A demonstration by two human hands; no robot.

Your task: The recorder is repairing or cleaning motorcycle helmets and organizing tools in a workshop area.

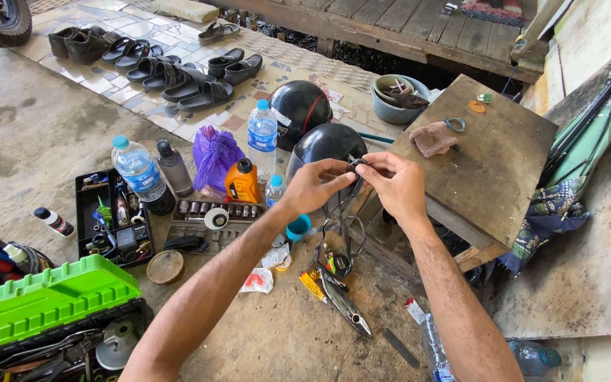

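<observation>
Forearms come up from the bottom edge, both hands raised mid-frame over the concrete floor (51, 141). Left hand (314, 185) and right hand (396, 185) meet fingertip to fingertip on a small dark metal clip or fitting (357, 163) at the top of a thin black cable (341, 233). Fingers of both hands pinched narrow on that fitting, thumbs and forefingers doing the holding; exact part too small to tell. Cable hangs down from the fingers in loose loops, ending near the floor below the hands.

Handling guess: cable light and floppy, will swing and twist, so control comes from the stiff end fitting, not the loop. Fitting looks small, hard and possibly greasy, easy to slip from a pinch. Best hold is right at the fitting, one hand on each side, as now.

Just behind the fingers: black helmet (327, 145), second helmet (298, 106) further back. Right of the fingers: worn wooden surface (493, 177) with a pink rag (433, 139) and a metal ring (455, 124). Left of the fingers: orange oil bottle (242, 182), water bottle (262, 134), purple bag (214, 157), socket tray (210, 216). Below the fingers: pliers-like tool (348, 308) on the floor. Far lower left: green toolbox (44, 301).
</observation>
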